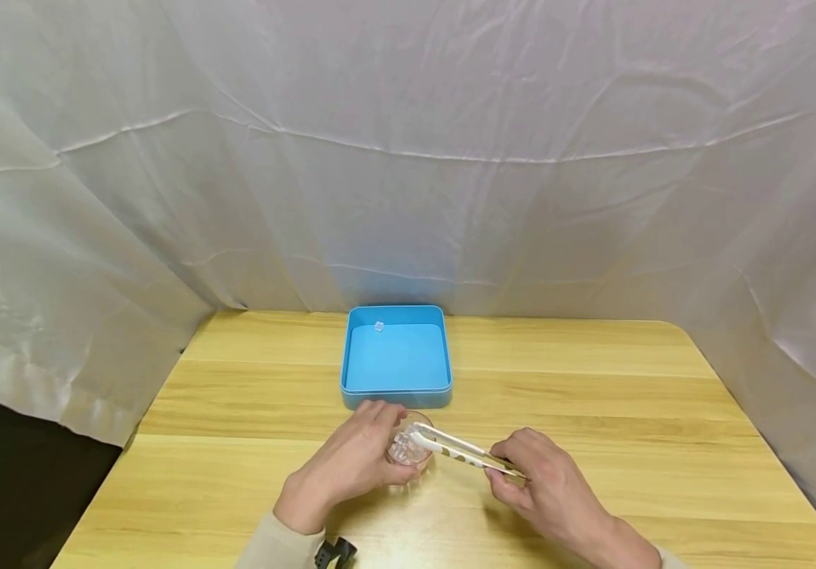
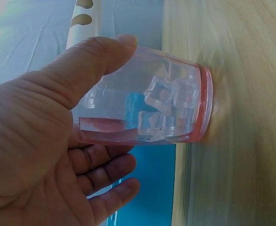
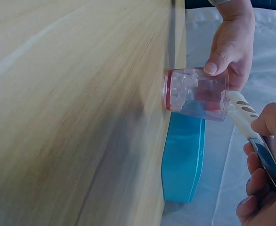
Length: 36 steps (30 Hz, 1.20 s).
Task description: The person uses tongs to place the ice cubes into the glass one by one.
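Note:
My left hand (image 1: 352, 458) grips a clear plastic cup (image 3: 201, 96) with a pinkish base, thumb on one side and fingers on the other. The cup stands upright on the table, and several clear ice cubes (image 2: 164, 101) lie in its lower part. My right hand (image 1: 550, 491) holds white tongs (image 1: 460, 452) with gold spots by their gold-coloured handle end. The tongs' white tips are inside the cup's mouth, above the pile. Whether they pinch a cube I cannot tell.
Just behind the cup sits an open blue tray (image 1: 396, 399), with a small clear cube (image 1: 379, 325) near its back left corner. The wooden table (image 1: 592, 411) is bounded by a pale curtain (image 1: 408, 197) at the back and sides.

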Each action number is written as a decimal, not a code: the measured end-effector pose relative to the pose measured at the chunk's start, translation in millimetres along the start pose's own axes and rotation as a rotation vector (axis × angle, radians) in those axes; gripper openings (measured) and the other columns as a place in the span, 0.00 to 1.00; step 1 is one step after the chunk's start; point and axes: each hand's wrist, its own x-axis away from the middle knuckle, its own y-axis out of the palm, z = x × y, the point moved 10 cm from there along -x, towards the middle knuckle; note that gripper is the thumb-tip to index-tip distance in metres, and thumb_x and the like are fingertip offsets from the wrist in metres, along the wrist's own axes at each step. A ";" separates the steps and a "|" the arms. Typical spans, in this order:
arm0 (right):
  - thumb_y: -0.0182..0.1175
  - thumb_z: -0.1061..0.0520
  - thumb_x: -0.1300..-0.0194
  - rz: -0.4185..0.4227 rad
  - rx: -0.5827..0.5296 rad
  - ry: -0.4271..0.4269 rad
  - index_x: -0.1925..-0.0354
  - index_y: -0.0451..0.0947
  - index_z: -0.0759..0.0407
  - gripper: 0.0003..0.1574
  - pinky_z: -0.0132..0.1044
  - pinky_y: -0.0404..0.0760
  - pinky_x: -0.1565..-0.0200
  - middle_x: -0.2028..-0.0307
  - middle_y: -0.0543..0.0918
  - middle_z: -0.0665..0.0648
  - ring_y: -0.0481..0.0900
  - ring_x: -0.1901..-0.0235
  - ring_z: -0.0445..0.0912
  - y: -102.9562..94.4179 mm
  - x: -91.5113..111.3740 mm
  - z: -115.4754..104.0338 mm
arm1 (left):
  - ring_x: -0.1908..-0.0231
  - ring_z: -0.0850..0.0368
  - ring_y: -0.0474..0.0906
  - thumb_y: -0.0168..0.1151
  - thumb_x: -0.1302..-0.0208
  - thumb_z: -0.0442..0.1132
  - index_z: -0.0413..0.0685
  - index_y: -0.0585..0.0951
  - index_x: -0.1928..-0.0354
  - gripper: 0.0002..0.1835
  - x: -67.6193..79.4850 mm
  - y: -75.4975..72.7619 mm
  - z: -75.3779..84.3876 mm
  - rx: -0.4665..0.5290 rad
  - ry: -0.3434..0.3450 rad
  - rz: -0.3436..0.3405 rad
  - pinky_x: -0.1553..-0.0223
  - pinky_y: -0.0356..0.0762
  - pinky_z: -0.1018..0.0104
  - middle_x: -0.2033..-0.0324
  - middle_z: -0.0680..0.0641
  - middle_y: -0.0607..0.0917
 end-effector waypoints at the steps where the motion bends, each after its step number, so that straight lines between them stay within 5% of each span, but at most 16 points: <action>1: 0.72 0.59 0.41 0.002 -0.001 -0.001 0.62 0.83 0.51 0.09 0.21 0.73 0.68 0.69 0.81 0.41 0.74 0.69 0.34 -0.1 0.0 -0.1 | 0.49 0.55 0.74 0.78 0.42 0.56 0.43 0.79 0.41 0.33 0.0 0.0 0.1 0.001 0.000 -0.001 0.47 0.80 0.59 0.50 0.48 0.84; 36: 0.73 0.61 0.51 -0.008 0.034 0.039 0.63 0.82 0.50 0.16 0.20 0.71 0.69 0.69 0.78 0.41 0.71 0.69 0.31 1.8 1.0 0.9 | 0.46 0.54 0.75 0.79 0.44 0.56 0.42 0.79 0.38 0.37 0.2 1.3 -1.8 -0.006 -0.012 -0.020 0.43 0.81 0.56 0.45 0.46 0.84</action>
